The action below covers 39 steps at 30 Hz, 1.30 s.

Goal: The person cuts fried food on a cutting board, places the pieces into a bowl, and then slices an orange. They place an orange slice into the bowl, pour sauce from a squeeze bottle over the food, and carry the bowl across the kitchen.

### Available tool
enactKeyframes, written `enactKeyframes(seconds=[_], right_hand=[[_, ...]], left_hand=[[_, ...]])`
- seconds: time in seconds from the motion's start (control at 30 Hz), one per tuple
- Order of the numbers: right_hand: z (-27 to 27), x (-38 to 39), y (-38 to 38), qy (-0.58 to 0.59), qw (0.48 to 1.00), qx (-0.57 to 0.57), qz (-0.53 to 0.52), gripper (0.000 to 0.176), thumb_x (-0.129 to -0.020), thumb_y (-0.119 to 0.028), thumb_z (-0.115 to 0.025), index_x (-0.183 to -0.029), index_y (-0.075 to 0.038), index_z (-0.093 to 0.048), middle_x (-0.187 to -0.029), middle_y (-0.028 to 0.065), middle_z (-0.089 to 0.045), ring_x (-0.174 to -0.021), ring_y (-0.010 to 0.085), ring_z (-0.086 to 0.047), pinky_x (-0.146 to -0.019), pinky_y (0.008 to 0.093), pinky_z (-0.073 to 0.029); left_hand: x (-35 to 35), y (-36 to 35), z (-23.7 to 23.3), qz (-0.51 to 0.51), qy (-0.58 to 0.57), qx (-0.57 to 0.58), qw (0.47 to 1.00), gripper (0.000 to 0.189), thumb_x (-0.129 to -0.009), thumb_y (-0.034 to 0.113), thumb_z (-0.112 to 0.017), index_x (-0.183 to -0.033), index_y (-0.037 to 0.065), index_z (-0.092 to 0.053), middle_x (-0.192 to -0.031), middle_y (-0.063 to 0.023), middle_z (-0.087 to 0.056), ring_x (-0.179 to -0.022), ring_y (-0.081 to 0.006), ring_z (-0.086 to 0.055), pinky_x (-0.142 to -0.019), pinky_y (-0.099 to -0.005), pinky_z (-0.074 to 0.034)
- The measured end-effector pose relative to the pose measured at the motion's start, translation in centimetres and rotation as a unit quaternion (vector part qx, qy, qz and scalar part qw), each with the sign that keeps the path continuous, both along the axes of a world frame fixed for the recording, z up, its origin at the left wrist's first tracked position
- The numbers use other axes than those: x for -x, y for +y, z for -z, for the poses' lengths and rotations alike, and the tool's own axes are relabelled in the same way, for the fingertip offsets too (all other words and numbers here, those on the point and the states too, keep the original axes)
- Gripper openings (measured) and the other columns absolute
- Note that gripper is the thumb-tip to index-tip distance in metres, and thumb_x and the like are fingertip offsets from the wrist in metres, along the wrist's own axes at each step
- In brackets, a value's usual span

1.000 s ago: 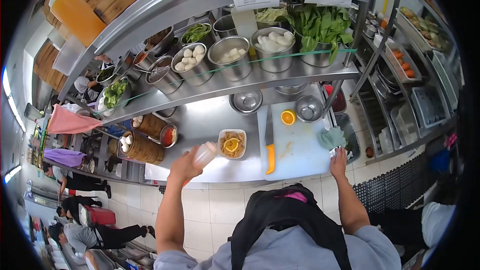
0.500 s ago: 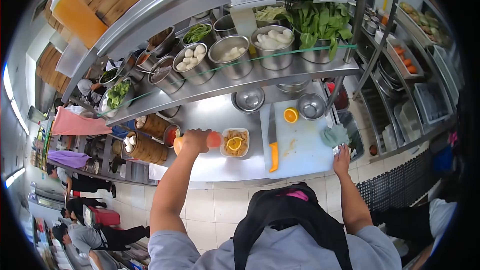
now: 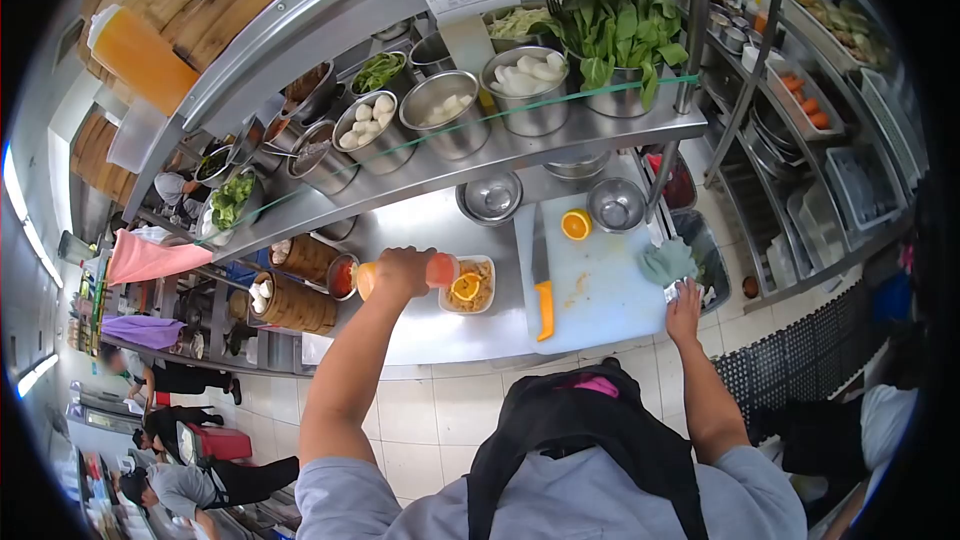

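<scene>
My left hand (image 3: 402,273) is wrapped round a bottle (image 3: 367,282) with an orange body and a pinkish-red end. It is held sideways, the reddish end at the left rim of a square white bowl (image 3: 482,304). Inside the bowl is chopped brownish food topped with an orange slice (image 3: 466,286). My right hand (image 3: 683,316) lies with fingers stretched at the right edge of the white cutting board (image 3: 610,290), by a small whitish thing and a green cloth (image 3: 668,262). On the board are a yellow-handled knife (image 3: 545,310) and a cut orange half (image 3: 576,224).
Metal bowls (image 3: 617,206) stand behind and on the board. A steel shelf (image 3: 450,162) above carries several pots of vegetables. Bamboo steamers (image 3: 300,308) and a bowl of red food (image 3: 342,278) sit to the left. A bin (image 3: 700,240) stands at right. Other people (image 3: 185,485) are at lower left.
My left hand has moved slightly right and up with the bottle, its reddish end now overlapping the bowl's rim. My right hand stays at the board's edge. The whole view has shifted a little.
</scene>
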State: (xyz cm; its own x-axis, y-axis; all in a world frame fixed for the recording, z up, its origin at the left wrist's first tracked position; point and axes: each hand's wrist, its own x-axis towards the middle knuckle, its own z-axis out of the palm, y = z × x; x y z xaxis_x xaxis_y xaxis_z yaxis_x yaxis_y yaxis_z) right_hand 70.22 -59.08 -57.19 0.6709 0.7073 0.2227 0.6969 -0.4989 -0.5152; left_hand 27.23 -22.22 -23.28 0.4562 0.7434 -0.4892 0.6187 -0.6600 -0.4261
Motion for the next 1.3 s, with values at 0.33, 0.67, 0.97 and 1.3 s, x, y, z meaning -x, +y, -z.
enactKeyframes(seconds=[0.33,0.67,0.97,1.3], right_hand=[[0.5,-0.2,-0.1,0.029,1.0,-0.003,0.005,0.049,-0.095,-0.011,-0.057,-0.143,-0.007,-0.052,-0.161,0.022,-0.04,-0.151,0.0445,-0.035,-0.128,0.0547,-0.022],[0.5,0.0,0.0,0.007,1.0,-0.001,0.009,0.048,-0.094,-0.01,-0.057,-0.142,-0.005,-0.052,-0.16,0.0229,-0.041,-0.15,0.0433,-0.037,-0.125,0.0547,-0.025],[-0.1,0.3,0.1,0.003,1.0,0.0,0.013,0.047,-0.094,-0.009,-0.057,-0.141,-0.005,-0.053,-0.16,0.0234,-0.042,-0.149,0.0435,-0.038,-0.125,0.0539,-0.026],[0.1,0.2,0.0,-0.01,1.0,-0.012,0.008,0.046,-0.093,-0.008,-0.057,-0.139,-0.005,-0.054,-0.158,0.0223,-0.044,-0.147,0.0428,-0.04,-0.124,0.0542,-0.028]], left_hand=[[-0.4,-0.6,1.1,0.015,0.022,0.008,1.0,0.067,-0.083,0.029,-0.077,-0.146,0.031,-0.057,-0.125,-0.0049,-0.073,-0.113,-0.0254,-0.073,-0.095,-0.0416,-0.057],[0.7,-1.9,1.2,0.0,-0.001,-0.009,1.0,0.062,-0.084,0.026,-0.075,-0.144,0.029,-0.06,-0.124,-0.0049,-0.073,-0.113,-0.0257,-0.073,-0.094,-0.0416,-0.057],[1.9,-2.2,1.4,-0.001,0.023,0.003,1.0,0.05,-0.087,0.023,-0.075,-0.136,0.022,-0.065,-0.123,-0.0043,-0.076,-0.116,-0.024,-0.073,-0.094,-0.0386,-0.057],[3.2,-1.9,2.5,-0.014,0.051,-0.005,0.999,0.044,-0.089,0.024,-0.075,-0.132,0.023,-0.068,-0.123,-0.0029,-0.076,-0.114,-0.0231,-0.074,-0.091,-0.0374,-0.059]])
